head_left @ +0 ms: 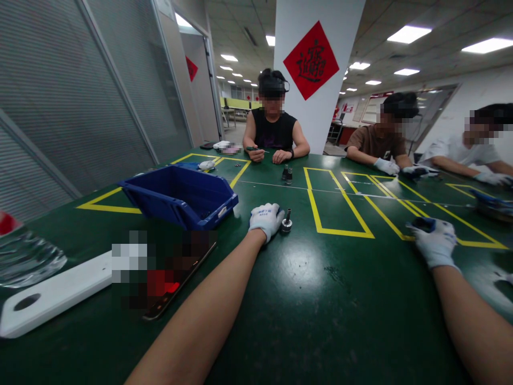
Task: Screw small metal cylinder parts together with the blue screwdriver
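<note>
My left hand (266, 220), in a white work glove with blue print, rests on the green table with its fingers turned down. Right beside its fingertips stands a small metal part (286, 222) with a round silver base and a thin dark stem. Whether the fingers touch it is unclear, and their undersides are hidden. Further right, my gloved right hand (436, 240) is curled with its thumb pointing left. Something dark (423, 224) shows between thumb and fingers; it may be an object or the glove's dark palm.
A blue bin (180, 199) stands left of my left hand. Nearer are a phone (182, 280), a white slab with a hole (60, 291) and a clear bottle (28, 256). Two dark upright parts (287, 175) stand ahead. Yellow tape (340, 232) marks the table; several co-workers sit opposite.
</note>
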Motion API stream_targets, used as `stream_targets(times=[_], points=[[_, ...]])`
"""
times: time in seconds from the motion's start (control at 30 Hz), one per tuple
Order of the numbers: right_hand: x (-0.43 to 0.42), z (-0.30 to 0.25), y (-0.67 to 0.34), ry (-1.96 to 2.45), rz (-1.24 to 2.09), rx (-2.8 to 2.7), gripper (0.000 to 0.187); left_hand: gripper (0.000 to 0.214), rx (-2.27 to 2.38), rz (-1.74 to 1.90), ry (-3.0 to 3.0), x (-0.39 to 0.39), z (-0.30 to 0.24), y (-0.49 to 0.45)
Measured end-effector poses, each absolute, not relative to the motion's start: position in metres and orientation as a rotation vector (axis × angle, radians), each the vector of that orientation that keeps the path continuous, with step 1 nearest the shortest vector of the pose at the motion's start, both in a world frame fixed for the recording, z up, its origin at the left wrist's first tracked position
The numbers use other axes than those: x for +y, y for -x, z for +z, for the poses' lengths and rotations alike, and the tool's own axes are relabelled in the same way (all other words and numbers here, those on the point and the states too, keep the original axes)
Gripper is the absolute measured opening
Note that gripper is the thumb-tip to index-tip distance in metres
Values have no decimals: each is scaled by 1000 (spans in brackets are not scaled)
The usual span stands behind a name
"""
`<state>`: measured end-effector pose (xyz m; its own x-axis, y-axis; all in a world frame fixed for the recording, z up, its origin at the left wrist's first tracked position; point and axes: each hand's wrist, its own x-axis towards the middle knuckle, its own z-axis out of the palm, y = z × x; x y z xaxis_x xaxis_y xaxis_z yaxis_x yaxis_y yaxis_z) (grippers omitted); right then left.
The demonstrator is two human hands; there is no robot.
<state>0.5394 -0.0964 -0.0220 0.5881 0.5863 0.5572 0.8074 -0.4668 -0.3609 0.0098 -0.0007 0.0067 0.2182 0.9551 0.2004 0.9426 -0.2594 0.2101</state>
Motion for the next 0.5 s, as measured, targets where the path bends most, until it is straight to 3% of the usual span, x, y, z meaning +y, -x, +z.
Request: stream_targets(times=[0.2, 0.4, 0.5], points=[[-96, -20, -533, 2253, -575, -1094, 51, 48, 1873, 481, -2451, 0, 6, -10], [-87, -3, -474, 1925, -642, -1338, 53, 45, 1893, 454, -2417, -1, 7, -11], [-78, 5, -409, 1727, -515, -1505, 50, 45, 1897, 458, -2416, 1, 6, -11]])
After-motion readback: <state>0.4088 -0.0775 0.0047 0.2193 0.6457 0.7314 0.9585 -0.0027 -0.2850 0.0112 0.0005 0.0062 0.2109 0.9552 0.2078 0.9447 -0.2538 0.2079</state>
